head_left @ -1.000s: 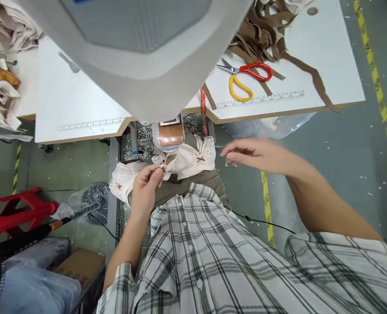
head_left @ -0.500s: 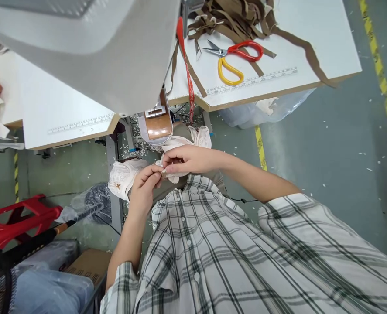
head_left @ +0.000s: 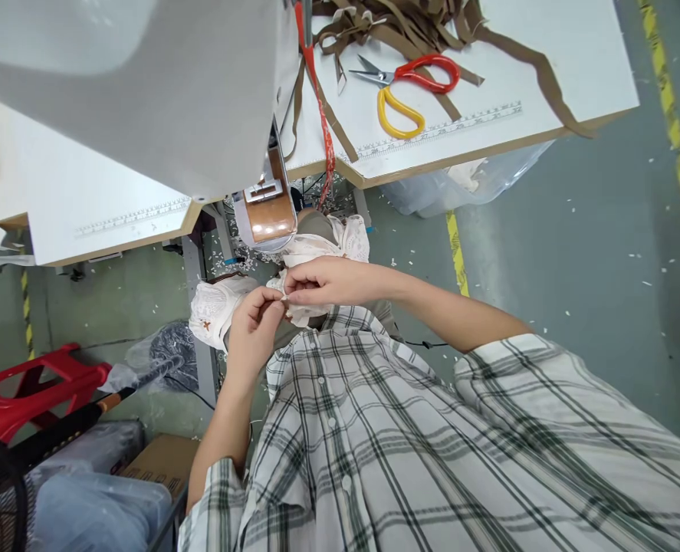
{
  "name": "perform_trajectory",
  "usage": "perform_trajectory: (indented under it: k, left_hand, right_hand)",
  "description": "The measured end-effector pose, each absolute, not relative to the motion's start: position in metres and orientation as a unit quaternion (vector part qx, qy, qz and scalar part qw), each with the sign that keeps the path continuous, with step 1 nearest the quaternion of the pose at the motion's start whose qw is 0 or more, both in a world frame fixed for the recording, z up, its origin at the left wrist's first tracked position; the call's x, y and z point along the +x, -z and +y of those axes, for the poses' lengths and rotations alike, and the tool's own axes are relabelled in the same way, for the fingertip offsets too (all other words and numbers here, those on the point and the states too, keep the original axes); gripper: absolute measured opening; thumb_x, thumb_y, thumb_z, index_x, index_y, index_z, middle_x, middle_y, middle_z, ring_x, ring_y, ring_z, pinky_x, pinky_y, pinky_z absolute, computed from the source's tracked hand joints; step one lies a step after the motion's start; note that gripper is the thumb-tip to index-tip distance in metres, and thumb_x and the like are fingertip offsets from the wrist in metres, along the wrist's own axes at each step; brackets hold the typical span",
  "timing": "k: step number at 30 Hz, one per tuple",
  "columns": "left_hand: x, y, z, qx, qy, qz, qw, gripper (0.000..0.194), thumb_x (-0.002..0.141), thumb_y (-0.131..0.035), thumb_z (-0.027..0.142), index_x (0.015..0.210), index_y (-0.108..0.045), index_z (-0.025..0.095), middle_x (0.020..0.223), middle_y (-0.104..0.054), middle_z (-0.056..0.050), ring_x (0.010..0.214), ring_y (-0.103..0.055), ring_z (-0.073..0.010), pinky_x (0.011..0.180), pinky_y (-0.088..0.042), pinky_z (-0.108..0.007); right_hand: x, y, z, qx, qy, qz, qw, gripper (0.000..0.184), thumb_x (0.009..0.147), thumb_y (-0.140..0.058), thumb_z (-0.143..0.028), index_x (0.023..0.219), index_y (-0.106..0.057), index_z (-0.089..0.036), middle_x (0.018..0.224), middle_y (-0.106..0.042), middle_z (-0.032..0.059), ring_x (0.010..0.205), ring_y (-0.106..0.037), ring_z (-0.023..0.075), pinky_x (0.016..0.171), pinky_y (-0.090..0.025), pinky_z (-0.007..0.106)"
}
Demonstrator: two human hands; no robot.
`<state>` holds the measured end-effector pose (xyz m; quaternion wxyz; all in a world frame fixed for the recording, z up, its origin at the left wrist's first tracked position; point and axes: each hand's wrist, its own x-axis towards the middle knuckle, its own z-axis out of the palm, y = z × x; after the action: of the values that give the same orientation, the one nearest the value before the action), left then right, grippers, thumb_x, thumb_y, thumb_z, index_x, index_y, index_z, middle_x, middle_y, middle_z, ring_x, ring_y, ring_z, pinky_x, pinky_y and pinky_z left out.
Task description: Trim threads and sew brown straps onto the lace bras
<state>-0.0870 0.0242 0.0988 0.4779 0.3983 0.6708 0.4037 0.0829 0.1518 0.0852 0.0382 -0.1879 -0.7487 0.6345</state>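
A white lace bra lies across my lap, one cup with a small brown bow to the left and more of its lace to the right. My left hand pinches a small pale edge of it between thumb and fingertips. Right against it, my right hand pinches the same edge from the other side, and the fingertips of both hands nearly touch. Fingers cover most of the held bit. Just beyond my hands is the sewing machine's narrow arm, with a coppery plate and a metal fitting.
The white machine body overhangs at upper left. On the white table lie scissors with red and yellow handles and a heap of brown strips. A red strip hangs down. A red stool stands at left.
The view has shifted slightly, so the machine and table sit a little higher and further left. Both hands keep their pinch on the bra's edge, with only tiny finger movement.
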Motion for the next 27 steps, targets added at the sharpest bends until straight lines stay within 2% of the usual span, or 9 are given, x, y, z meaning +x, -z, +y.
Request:
perform_trajectory:
  k: [3,5,7,12,17,22,27]
  left_hand:
    - [-0.087,-0.100,0.022,0.578,-0.360,0.681,0.270,0.024,0.081,-0.072,0.029,0.102,-0.064,0.020,0.096,-0.063,-0.005,0.087,-0.059,-0.0189,0.076,-0.048,-0.030]
    - [-0.087,-0.098,0.023,0.653,-0.347,0.657,0.147,0.027,0.078,-0.078,0.027,0.099,-0.063,0.020,0.100,-0.064,-0.007,0.094,-0.061,-0.0218,0.082,-0.049,-0.034]
    - [-0.088,-0.095,0.023,0.687,-0.338,0.636,0.100,0.018,0.081,-0.076,0.024,0.093,-0.062,0.021,0.096,-0.067,-0.007,0.093,-0.063,-0.0211,0.083,-0.050,-0.034]
    - [-0.090,-0.096,0.025,0.654,-0.349,0.639,0.205,0.003,0.091,-0.064,0.018,0.094,-0.063,0.020,0.102,-0.069,-0.007,0.100,-0.066,-0.0183,0.089,-0.050,-0.033]
    - [-0.091,-0.102,0.030,0.635,-0.341,0.635,0.277,0.001,0.091,-0.065,0.021,0.090,-0.064,0.020,0.101,-0.070,-0.006,0.098,-0.065,-0.0190,0.087,-0.050,-0.033]
    - [-0.095,-0.098,0.030,0.566,-0.375,0.626,0.383,0.010,0.090,-0.059,0.017,0.083,-0.063,0.022,0.091,-0.064,-0.004,0.090,-0.062,-0.0185,0.084,-0.049,-0.033]
    - [-0.095,-0.094,0.027,0.516,-0.407,0.617,0.433,0.008,0.087,-0.062,0.018,0.080,-0.060,0.021,0.116,-0.063,-0.007,0.113,-0.061,-0.0229,0.097,-0.047,-0.038]
  right_hand:
    - [0.082,-0.086,0.148,-0.220,-0.619,-0.752,0.057,0.019,0.094,-0.055,-0.031,0.093,-0.066,-0.016,0.080,-0.064,0.0002,0.068,-0.048,0.0107,0.064,-0.035,0.024]
    - [0.082,-0.085,0.144,-0.233,-0.627,-0.740,0.076,0.020,0.094,-0.054,-0.031,0.095,-0.067,-0.016,0.082,-0.065,0.0009,0.070,-0.050,0.0114,0.064,-0.036,0.024]
    - [0.082,-0.085,0.141,-0.238,-0.634,-0.729,0.097,0.020,0.094,-0.054,-0.032,0.096,-0.067,-0.016,0.082,-0.065,0.0008,0.071,-0.051,0.0117,0.065,-0.037,0.024]
    - [0.084,-0.084,0.138,-0.233,-0.644,-0.717,0.127,0.020,0.094,-0.055,-0.032,0.095,-0.067,-0.017,0.084,-0.065,0.0007,0.074,-0.051,0.0115,0.068,-0.038,0.024]
    - [0.085,-0.085,0.139,-0.235,-0.668,-0.697,0.116,0.019,0.092,-0.057,-0.032,0.093,-0.067,-0.015,0.078,-0.063,0.0000,0.069,-0.049,0.0105,0.065,-0.037,0.024]
    - [0.085,-0.086,0.139,-0.247,-0.675,-0.688,0.102,0.019,0.091,-0.057,-0.032,0.091,-0.065,-0.015,0.075,-0.060,-0.0008,0.066,-0.048,0.0100,0.062,-0.036,0.024]
    - [0.084,-0.087,0.138,-0.248,-0.673,-0.689,0.108,0.017,0.090,-0.057,-0.029,0.092,-0.066,-0.015,0.076,-0.059,-0.0010,0.066,-0.047,0.0098,0.063,-0.035,0.024]
